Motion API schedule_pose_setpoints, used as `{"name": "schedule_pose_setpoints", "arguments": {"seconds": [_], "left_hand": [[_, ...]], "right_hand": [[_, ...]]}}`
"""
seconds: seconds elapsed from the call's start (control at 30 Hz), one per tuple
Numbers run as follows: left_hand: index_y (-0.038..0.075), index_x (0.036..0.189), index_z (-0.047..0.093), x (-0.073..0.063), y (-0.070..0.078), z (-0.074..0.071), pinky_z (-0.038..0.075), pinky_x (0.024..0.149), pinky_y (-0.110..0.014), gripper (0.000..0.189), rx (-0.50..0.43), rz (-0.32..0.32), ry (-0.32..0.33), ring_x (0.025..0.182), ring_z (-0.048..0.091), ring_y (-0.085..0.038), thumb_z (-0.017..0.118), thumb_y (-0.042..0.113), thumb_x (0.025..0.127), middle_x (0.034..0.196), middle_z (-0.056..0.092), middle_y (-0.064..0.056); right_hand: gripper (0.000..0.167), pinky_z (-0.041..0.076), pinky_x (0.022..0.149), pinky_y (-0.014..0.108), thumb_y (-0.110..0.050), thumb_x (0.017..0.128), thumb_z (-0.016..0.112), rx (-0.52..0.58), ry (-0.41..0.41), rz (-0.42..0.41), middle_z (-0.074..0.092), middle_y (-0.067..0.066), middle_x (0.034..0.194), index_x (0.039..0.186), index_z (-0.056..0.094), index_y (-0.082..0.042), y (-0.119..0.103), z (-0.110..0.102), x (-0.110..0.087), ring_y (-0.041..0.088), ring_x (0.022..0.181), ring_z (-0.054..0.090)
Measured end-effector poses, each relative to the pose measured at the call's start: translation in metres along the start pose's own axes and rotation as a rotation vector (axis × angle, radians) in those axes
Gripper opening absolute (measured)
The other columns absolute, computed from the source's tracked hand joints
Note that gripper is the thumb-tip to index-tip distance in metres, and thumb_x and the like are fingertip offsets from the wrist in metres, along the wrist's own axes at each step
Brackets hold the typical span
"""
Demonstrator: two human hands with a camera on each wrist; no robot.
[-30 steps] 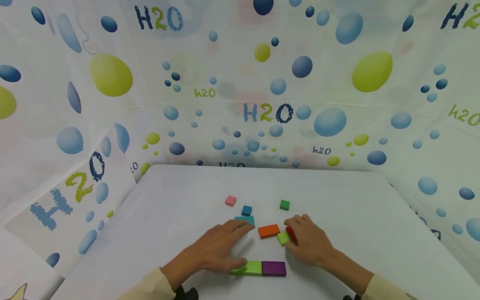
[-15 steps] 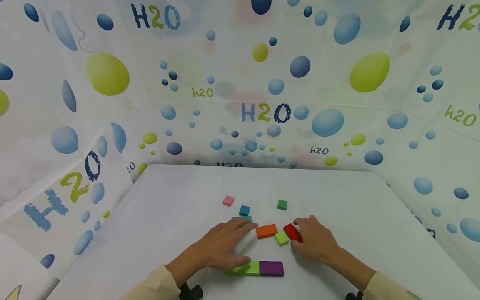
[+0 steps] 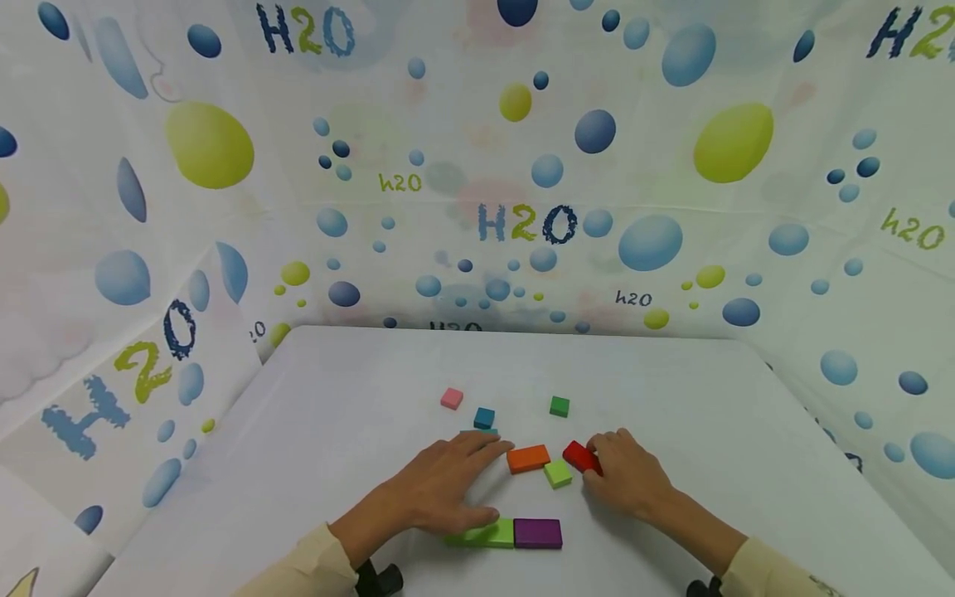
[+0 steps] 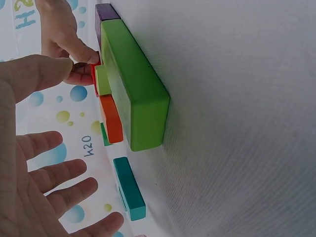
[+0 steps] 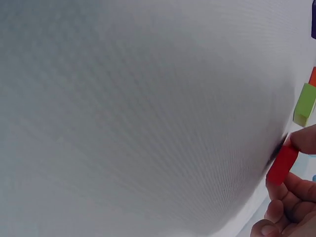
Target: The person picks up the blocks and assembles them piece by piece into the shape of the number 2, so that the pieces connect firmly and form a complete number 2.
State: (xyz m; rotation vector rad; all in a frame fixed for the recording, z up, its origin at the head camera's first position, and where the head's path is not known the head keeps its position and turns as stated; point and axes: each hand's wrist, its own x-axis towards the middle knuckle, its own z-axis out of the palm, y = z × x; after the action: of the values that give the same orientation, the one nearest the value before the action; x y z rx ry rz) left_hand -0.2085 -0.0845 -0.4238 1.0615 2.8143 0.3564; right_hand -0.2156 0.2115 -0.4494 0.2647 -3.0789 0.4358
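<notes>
My right hand point(image 3: 630, 477) pinches a red block point(image 3: 579, 455) between thumb and fingers at the table surface; the right wrist view shows the red block point(image 5: 283, 164) in this grip. Just left of it lie a small lime block point(image 3: 558, 474) and an orange block point(image 3: 528, 458), the two touching. My left hand point(image 3: 438, 487) is spread, its thumb over a long green block point(image 3: 498, 535) that sits end to end with a purple block point(image 3: 537, 533). Its fingers partly hide a teal block in the head view; the left wrist view shows this teal block point(image 4: 129, 189) apart from the fingers.
Farther back on the white table point(image 3: 358, 373) lie a pink block point(image 3: 451, 399), a blue block point(image 3: 484, 418) and a green cube point(image 3: 559, 406). A patterned curtain point(image 3: 448, 166) hangs behind the table and along its sides.
My right hand has moved a little to the right with the red block, which now stands clear of the lime block. The left hand stays nearly in place.
</notes>
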Motion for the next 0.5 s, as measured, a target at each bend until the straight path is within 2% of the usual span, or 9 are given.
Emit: {"name": "schedule_pose_setpoints", "arguments": {"seconds": [0.17,0.3,0.5], "left_hand": [[0.031,0.157,0.036,-0.003,-0.001,-0.003,0.043,0.110,-0.055,0.082,-0.010,-0.014,-0.004,0.145,0.037,-0.022,0.068,0.056,0.087,0.159,0.039,0.004],[0.031,0.157,0.036,-0.007,-0.005,-0.005,0.042,0.110,-0.055,0.081,-0.014,-0.024,0.004,0.145,0.037,-0.022,0.068,0.056,0.088,0.159,0.039,0.004],[0.029,0.156,0.038,-0.013,-0.012,-0.007,0.042,0.110,-0.056,0.079,-0.017,-0.025,0.018,0.145,0.037,-0.022,0.069,0.054,0.088,0.159,0.039,0.002]], "right_hand": [[0.031,0.055,0.076,0.037,-0.017,0.086,0.070,-0.001,0.064,-0.026,0.063,0.005,0.095,0.112,0.066,-0.001,0.001,-0.002,0.002,0.020,0.091,0.051],[0.031,0.056,0.077,0.035,-0.017,0.086,0.072,0.010,0.115,-0.078,0.065,0.006,0.098,0.113,0.067,-0.001,0.000,-0.005,0.005,0.020,0.093,0.052],[0.035,0.056,0.073,0.029,-0.020,0.086,0.078,0.004,0.122,-0.163,0.066,0.004,0.103,0.114,0.068,-0.003,-0.008,-0.005,0.008,0.017,0.095,0.051]]}}
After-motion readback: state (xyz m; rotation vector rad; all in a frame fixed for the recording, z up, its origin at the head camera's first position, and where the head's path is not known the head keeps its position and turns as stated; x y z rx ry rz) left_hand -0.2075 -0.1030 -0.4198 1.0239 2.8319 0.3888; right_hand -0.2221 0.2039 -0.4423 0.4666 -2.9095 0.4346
